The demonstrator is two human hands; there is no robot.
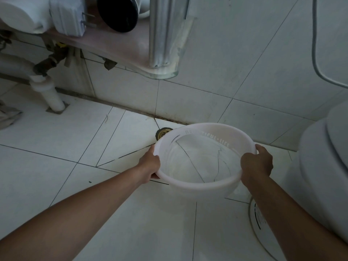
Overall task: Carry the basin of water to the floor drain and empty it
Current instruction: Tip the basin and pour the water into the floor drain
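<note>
Left forearm (84, 210) and right forearm (293, 219) enter from the bottom edge, reaching forward. Left hand (150, 164) curls over the left rim and right hand (257, 163) over the right rim of a round translucent white plastic basin (197, 186), held above the white tiled floor (56, 147). Clear water inside; tile joints show bent through it. Round brass floor drain (162, 134) lies just beyond the far-left rim, partly hidden by it, nearer the left hand. Judgement: the pour should tip away and leftward. Raised lettering on the far inner wall; the end reads roughly "LIFE", the rest is illegible. White toilet (323, 166) close on the right.
</note>
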